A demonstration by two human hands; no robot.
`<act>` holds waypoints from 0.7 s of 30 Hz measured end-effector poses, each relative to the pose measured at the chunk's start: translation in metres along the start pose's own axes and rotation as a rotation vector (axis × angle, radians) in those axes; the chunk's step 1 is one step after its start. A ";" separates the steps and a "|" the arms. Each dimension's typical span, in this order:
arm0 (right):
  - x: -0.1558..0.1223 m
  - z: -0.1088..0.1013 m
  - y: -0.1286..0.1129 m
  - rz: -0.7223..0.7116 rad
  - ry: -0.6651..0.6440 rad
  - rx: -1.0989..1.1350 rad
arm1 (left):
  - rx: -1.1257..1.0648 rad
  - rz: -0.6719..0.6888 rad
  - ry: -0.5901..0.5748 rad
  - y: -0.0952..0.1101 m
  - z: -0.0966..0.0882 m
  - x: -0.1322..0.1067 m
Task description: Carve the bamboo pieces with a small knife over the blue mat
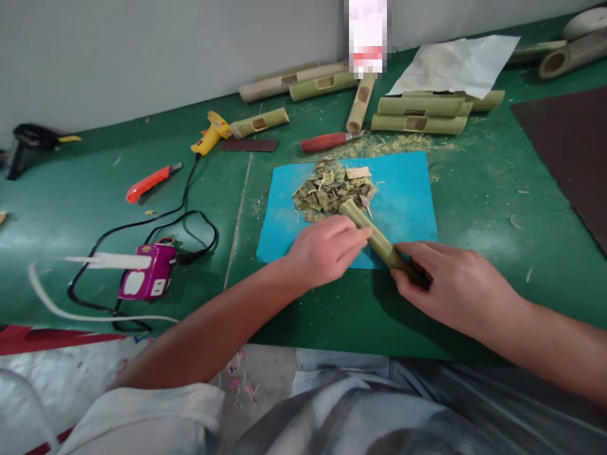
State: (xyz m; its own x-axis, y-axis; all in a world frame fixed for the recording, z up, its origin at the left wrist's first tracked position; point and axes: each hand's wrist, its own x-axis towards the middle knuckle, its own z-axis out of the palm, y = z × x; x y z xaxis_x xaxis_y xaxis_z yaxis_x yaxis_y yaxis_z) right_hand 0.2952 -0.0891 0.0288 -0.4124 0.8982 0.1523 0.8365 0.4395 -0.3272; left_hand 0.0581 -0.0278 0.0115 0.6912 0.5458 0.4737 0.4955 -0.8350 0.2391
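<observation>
A pale green bamboo tube (pixel 377 239) slants over the blue sheet (pixel 412 189), its far end by a heap of dark and pale bamboo scraps (pixel 332 189). Around its near end my right hand (pixel 455 281) is closed; the darker part under those fingers is too shadowed to make out. My left hand (pixel 327 249) grips the tube's left side farther up, fingers bent against it. Beyond the sheet lies a red-handled carving knife (pixel 329 141), blade pointing right, beside fine yellowish shavings (pixel 398 145).
Several cut bamboo tubes (pixel 417 124) lie at the back, some under white paper (pixel 455 63). Left are a yellow glue gun (pixel 211 134), an orange utility knife (pixel 152 183) and a purple power strip (pixel 148 272) with loose cords. A dark brown mat (pixel 569 145) covers the right.
</observation>
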 end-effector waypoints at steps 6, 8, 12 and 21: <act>0.000 0.002 -0.003 0.008 -0.007 0.015 | 0.137 -0.039 0.042 -0.003 -0.002 0.000; 0.000 0.002 -0.003 0.006 -0.002 0.012 | 0.134 -0.032 0.036 -0.003 -0.003 0.000; -0.001 0.003 -0.003 -0.001 0.001 0.004 | 0.102 0.007 -0.023 -0.004 -0.002 -0.001; 0.000 0.000 -0.002 0.034 -0.039 0.034 | 0.090 0.059 -0.025 0.006 -0.001 -0.004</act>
State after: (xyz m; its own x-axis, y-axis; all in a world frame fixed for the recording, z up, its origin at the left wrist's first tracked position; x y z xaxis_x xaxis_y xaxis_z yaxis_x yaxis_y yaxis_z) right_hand 0.2936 -0.0900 0.0290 -0.3982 0.9113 0.1044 0.8377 0.4077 -0.3633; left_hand 0.0581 -0.0352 0.0123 0.7329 0.4988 0.4627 0.4983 -0.8566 0.1341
